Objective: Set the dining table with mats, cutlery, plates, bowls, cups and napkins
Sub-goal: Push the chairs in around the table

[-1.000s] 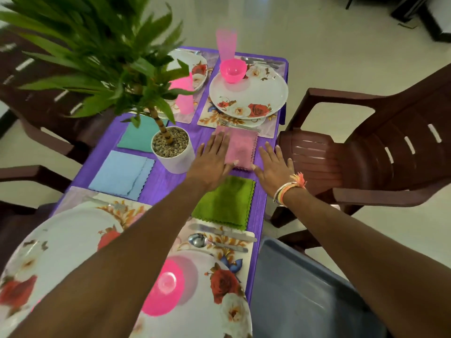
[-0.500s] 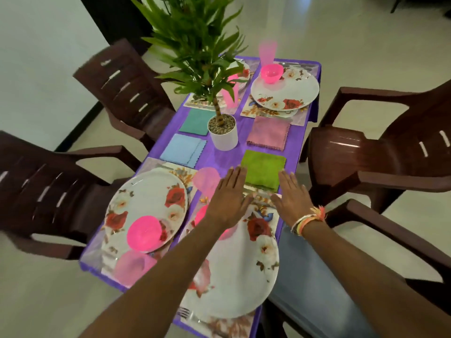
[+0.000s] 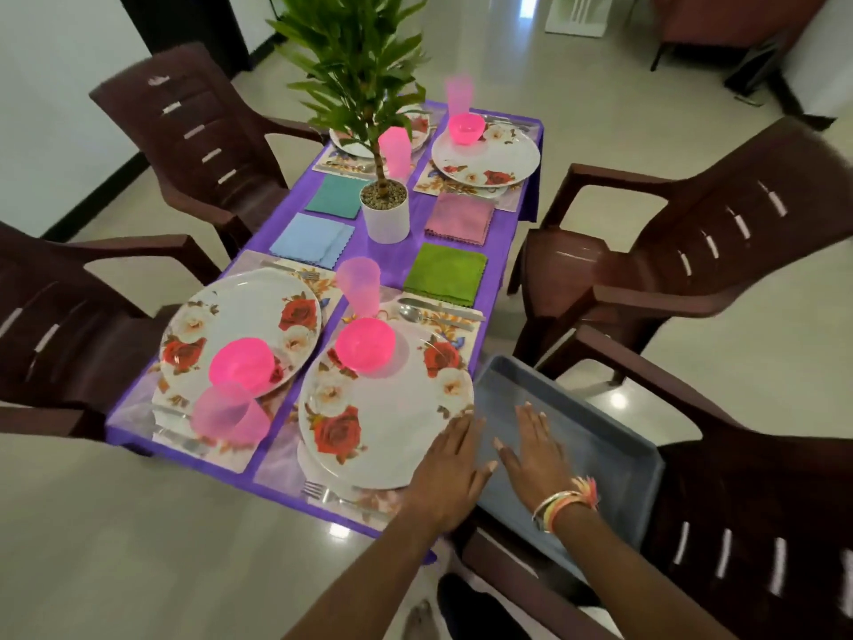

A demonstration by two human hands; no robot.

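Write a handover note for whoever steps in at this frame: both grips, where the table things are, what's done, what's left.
Left grip: open, empty, over the edge of the near right plate.
Right grip: open, empty, over the grey tray on the chair.
Placed: four mats with plates, cups and cutlery; pink bowls on three plates, the fourth hidden by the plant.
Flat mid-table: teal napkin, blue napkin, pink napkin, green napkin.
Left: probably only checking the hidden far left setting.
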